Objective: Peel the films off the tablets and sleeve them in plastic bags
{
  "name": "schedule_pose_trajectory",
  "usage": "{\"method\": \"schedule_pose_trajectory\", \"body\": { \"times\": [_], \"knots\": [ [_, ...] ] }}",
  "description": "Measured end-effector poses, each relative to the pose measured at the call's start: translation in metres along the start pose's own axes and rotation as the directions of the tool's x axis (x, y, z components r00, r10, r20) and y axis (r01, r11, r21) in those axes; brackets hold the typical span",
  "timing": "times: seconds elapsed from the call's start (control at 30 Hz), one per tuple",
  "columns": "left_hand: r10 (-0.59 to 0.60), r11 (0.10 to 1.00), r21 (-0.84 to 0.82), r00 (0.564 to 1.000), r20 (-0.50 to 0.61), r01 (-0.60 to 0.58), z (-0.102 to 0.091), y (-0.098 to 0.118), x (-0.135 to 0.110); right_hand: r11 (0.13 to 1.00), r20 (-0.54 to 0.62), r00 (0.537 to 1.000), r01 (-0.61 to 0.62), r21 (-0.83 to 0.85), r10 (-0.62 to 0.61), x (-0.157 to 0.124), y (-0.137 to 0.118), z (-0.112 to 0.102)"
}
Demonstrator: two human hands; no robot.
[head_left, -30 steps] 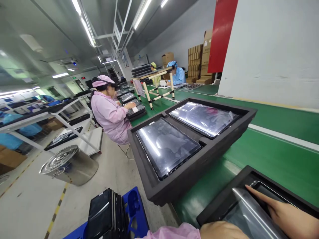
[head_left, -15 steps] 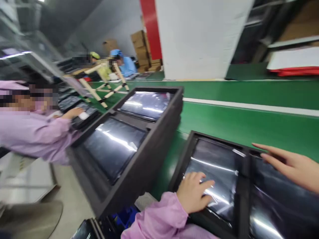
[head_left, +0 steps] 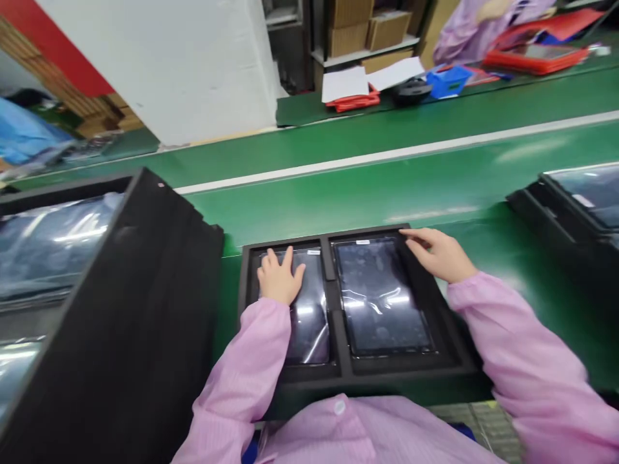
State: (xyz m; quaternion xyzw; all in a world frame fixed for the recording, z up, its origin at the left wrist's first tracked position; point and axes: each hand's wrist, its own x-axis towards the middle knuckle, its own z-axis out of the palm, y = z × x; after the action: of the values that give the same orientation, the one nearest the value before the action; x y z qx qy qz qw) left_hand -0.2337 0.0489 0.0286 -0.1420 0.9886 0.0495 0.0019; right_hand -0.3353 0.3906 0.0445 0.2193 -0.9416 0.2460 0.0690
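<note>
Two hands (head_left: 280, 277) (head_left: 438, 254), two film-wrapped tablets (head_left: 309, 335) (head_left: 382, 296)

Left hand (head_left: 280, 277) hides the upper part of the left tablet (head_left: 309, 332). Right hand (head_left: 438, 252) covers part of the rim of the foam tray (head_left: 387, 370), and the white label (head_left: 362, 241) on the right tablet (head_left: 382, 303) is too small to read. Black foam tray (head_left: 111, 322) at left and dark tray (head_left: 575, 200) at right run off frame; pink sleeve (head_left: 488, 26) is cut by the top edge; blue blur (head_left: 29, 132) at left is probably a person.
</note>
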Motion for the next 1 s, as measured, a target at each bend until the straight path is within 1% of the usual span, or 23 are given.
{"method": "schedule_pose_trajectory", "body": {
  "times": [0.07,0.13,0.2,0.27,0.33,0.4,0.43,0.5,0.6,0.73,0.87,0.93,1.0],
  "knots": [
    [-0.048,0.997,0.057,0.999,0.01,0.047,0.0,0.006,0.002,0.998,-0.008,1.0,0.025,-0.05,-0.025,0.001,0.004,0.011],
    [-0.015,0.995,0.1,1.0,-0.023,0.018,-0.002,0.013,0.001,0.994,-0.003,0.999,0.052,-0.095,-0.053,0.002,0.006,0.022],
    [0.074,0.995,0.07,0.992,-0.105,-0.066,-0.007,0.022,-0.002,0.988,0.006,0.998,0.069,-0.136,-0.069,0.002,0.003,0.029],
    [0.18,0.982,-0.023,0.964,-0.194,-0.188,-0.011,0.033,-0.004,0.982,0.028,0.996,0.094,-0.166,-0.09,0.004,-0.002,0.033],
    [0.272,0.946,-0.115,0.934,-0.233,-0.304,-0.011,0.042,-0.004,0.974,0.069,0.989,0.139,-0.176,-0.128,0.006,-0.007,0.034],
    [0.343,0.908,-0.174,0.914,-0.216,-0.381,-0.005,0.048,-0.002,0.969,0.112,0.981,0.179,-0.169,-0.161,0.01,-0.011,0.035],
    [0.362,0.895,-0.198,0.911,-0.2,-0.399,0.0,0.049,-0.001,0.968,0.124,0.978,0.189,-0.166,-0.17,0.012,-0.012,0.036],
    [0.379,0.878,-0.244,0.91,-0.169,-0.411,0.009,0.047,0.003,0.965,0.123,0.976,0.198,-0.17,-0.179,0.016,-0.012,0.038],
    [0.377,0.867,-0.292,0.915,-0.142,-0.403,0.018,0.041,0.006,0.955,0.082,0.973,0.226,-0.19,-0.214,0.018,-0.01,0.042],
    [0.413,0.855,-0.291,0.903,-0.119,-0.429,0.02,0.033,0.006,0.936,0.017,0.962,0.268,-0.228,-0.271,0.014,-0.01,0.044],
    [0.457,0.838,-0.291,0.885,-0.088,-0.462,0.019,0.026,0.006,0.933,-0.044,0.957,0.27,-0.239,-0.288,0.01,-0.011,0.044],
    [0.473,0.833,-0.289,0.878,-0.07,-0.471,0.018,0.024,0.006,0.942,-0.067,0.956,0.267,-0.201,-0.286,0.009,-0.01,0.044],
    [0.484,0.831,-0.29,0.874,-0.047,-0.475,0.017,0.022,0.006,0.958,-0.1,0.957,0.259,-0.122,-0.272,0.009,-0.008,0.044]
  ]
}}
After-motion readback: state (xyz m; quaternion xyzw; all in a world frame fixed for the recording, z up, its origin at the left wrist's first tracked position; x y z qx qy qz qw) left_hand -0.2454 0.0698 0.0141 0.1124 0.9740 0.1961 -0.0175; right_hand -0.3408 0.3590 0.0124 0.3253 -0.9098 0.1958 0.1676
